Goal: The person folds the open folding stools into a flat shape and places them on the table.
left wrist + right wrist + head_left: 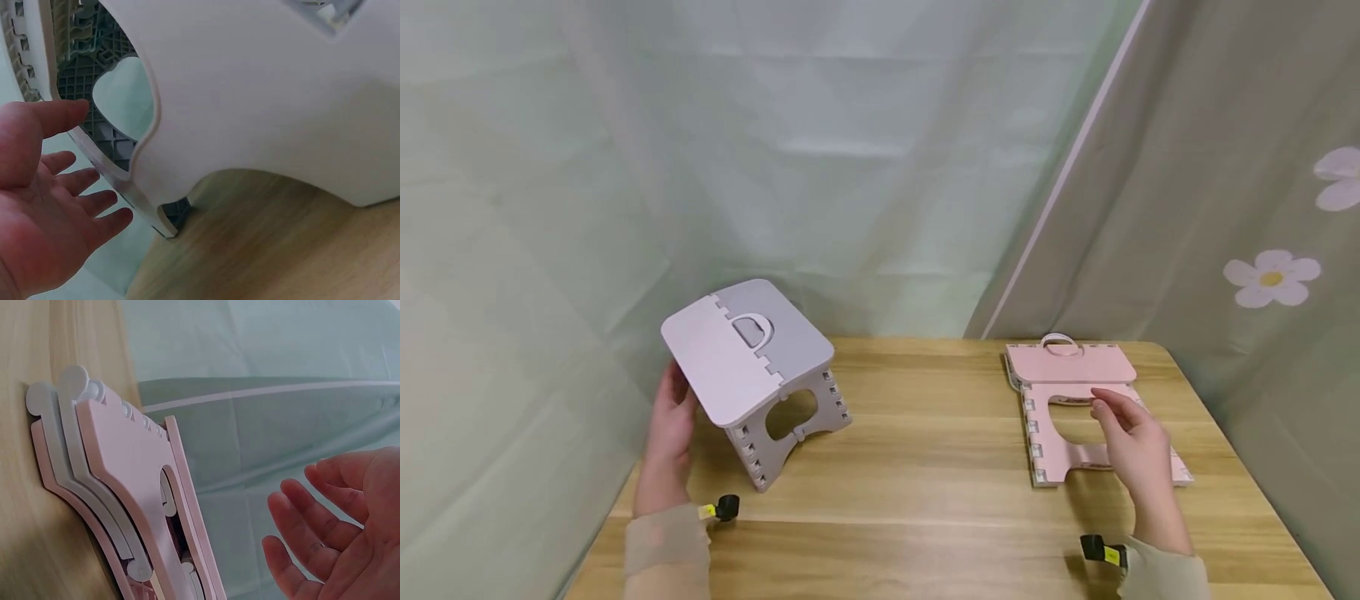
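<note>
An unfolded step stool (722,367) with a white and grey top and a small handle stands at the left of the table. My left hand (672,417) is at its left side, partly hidden behind the top in the head view. In the left wrist view the left hand (56,206) has its fingers spread beside the stool's leg panel (250,94), the thumb tip at the panel's edge; contact is unclear. A pink step stool (1071,362) lies folded flat at the right. Over its near part hovers my right hand (1138,442), fingers loosely bent, holding nothing.
The wooden table (917,500) ends at a pale green curtain (850,167) behind and on the left. A grey-brown curtain with white flowers (1270,279) hangs at the right. Black wrist cameras (727,507) stick out at both cuffs.
</note>
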Tool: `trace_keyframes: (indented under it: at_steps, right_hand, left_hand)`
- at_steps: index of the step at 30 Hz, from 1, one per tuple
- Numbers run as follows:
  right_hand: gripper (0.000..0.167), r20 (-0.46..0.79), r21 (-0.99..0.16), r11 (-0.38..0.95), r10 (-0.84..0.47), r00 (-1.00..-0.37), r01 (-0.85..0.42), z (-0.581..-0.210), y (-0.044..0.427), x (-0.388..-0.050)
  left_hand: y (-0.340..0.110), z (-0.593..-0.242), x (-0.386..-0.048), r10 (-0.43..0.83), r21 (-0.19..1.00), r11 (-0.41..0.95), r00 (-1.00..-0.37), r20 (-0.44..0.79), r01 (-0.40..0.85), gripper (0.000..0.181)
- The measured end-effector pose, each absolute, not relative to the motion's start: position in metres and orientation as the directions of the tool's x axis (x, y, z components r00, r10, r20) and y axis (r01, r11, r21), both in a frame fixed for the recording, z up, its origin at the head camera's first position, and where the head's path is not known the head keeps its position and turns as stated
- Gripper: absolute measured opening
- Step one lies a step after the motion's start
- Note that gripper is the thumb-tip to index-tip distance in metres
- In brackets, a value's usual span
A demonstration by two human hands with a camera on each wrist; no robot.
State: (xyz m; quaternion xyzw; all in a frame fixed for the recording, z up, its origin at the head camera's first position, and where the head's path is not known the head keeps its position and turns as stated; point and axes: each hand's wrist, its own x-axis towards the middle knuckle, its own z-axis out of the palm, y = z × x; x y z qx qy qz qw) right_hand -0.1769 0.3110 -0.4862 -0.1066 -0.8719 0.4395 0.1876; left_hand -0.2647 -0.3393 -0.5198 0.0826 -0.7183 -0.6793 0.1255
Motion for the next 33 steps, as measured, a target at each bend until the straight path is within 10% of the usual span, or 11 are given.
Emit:
trace_keyframes:
  at_steps: [33]
  right_hand:
    - [0.040,0.192,-0.811,0.584,0.325,-0.926,0.036,-0.4892,0.3129,-0.1783]
  left_hand:
    - [-0.3430,-0.5243,-0.2620,-0.453,0.992,0.122,-0.891,0.034,-0.024,0.053]
